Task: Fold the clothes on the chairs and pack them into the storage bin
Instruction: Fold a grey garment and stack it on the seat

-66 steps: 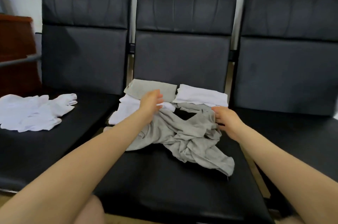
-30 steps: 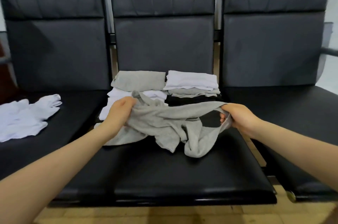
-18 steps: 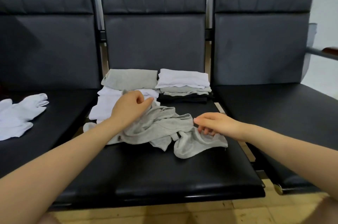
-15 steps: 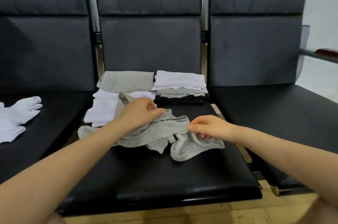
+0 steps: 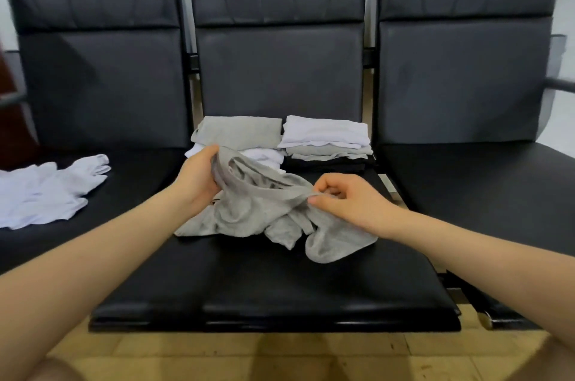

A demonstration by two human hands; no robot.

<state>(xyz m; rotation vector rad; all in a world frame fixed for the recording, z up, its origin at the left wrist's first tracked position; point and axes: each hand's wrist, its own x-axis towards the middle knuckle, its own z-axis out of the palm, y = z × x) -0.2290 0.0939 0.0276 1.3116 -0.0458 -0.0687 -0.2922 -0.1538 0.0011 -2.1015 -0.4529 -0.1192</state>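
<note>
We see no storage bin in view; the clothes lie on three black padded chairs with smooth, leather-like seats. Our left hand (image 5: 199, 181) curls its fingers round one end of a ribbed band on a crumpled grey garment (image 5: 264, 209), and our right hand (image 5: 345, 200) pinches the other end between thumb and curled fingers, so the band stretches between them. The soft, wrinkled knit hangs below our fingers and pools on the middle chair seat (image 5: 273, 287), one loose end trailing just beneath the right hand.

Just beyond the left fingers sits a folded stack (image 5: 239, 135), flat grey cloth on top of white. Beyond the right fingers sits a second folded stack (image 5: 325, 139), white over grey over black, neat and rectangular. Well off to the left of the left hand, a loose white garment (image 5: 46, 191) sprawls on the left chair seat (image 5: 130, 181), its far side cut off by the frame edge.

The grey garment's shape is hard to make out in its folds. The right chair seat (image 5: 482, 194) lies beyond the right forearm.
</note>
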